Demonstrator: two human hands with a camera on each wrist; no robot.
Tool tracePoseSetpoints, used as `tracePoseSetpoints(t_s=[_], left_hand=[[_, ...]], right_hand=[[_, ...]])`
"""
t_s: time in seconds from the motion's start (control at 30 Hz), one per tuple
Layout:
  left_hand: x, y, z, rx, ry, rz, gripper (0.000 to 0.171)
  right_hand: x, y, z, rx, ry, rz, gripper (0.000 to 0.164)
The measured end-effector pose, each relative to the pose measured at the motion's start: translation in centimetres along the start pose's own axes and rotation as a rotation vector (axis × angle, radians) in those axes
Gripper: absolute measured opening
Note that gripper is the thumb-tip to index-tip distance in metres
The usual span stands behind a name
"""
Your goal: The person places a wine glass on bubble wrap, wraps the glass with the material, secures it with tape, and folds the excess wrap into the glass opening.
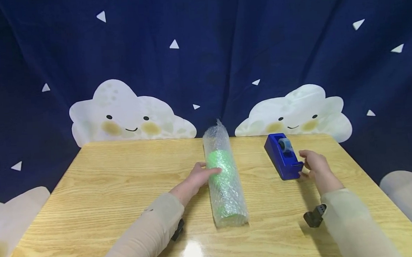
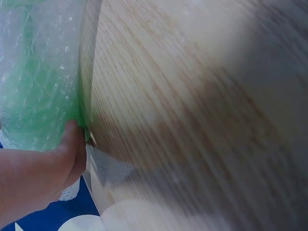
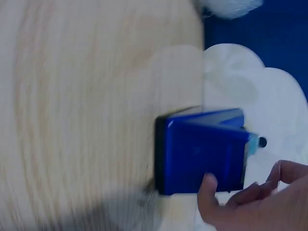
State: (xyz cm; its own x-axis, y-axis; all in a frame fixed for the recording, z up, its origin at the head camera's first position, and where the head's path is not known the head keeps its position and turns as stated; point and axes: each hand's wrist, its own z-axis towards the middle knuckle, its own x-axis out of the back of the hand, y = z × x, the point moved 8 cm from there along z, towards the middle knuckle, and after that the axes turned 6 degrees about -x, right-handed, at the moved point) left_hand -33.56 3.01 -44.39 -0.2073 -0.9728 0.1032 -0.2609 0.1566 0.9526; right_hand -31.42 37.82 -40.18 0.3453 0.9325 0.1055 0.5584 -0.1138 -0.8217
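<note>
Left hand (image 1: 198, 176) grips the bubble-wrapped bundle (image 1: 227, 189); right hand (image 1: 316, 166), fingers parted, at the tape dispenser (image 1: 287, 165), contact unclear.

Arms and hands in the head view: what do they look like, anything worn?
They are a person's, in long, pale cream sleeves. The left sleeve bears a small dark mark; the right sleeve looks plain. The left hand and right hand are gloveless. A black, boxy device shows beside the right sleeve; another black piece, partly hidden, beside the left. No cables show.
</note>
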Motion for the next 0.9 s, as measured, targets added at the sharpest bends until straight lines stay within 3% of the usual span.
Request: tracePoseSetpoints(t_s=[0.33,0.63,0.77,0.9], left_hand=[[0.3,0.0,0.2,-0.011,-0.005,0.013,0.076],[0.2,0.0,0.2,-0.001,-0.011,0.002,0.075],[0.1,0.0,0.2,-0.007,-0.014,-0.001,0.075],[0.0,0.0,0.2,-0.01,-0.027,-0.01,0.076]], right_hand=[[-0.7,0.3,0.1,0.059,0.004,0.18,0.031],[-1.4,-0.2,-0.3,0.079,-0.097,0.341,0.042],[-1.5,-0.3,-0.3,0.068,-0.149,0.326,0.042],[-1.4,-0.1,-0.3,0.029,-0.161,0.221,0.043]])
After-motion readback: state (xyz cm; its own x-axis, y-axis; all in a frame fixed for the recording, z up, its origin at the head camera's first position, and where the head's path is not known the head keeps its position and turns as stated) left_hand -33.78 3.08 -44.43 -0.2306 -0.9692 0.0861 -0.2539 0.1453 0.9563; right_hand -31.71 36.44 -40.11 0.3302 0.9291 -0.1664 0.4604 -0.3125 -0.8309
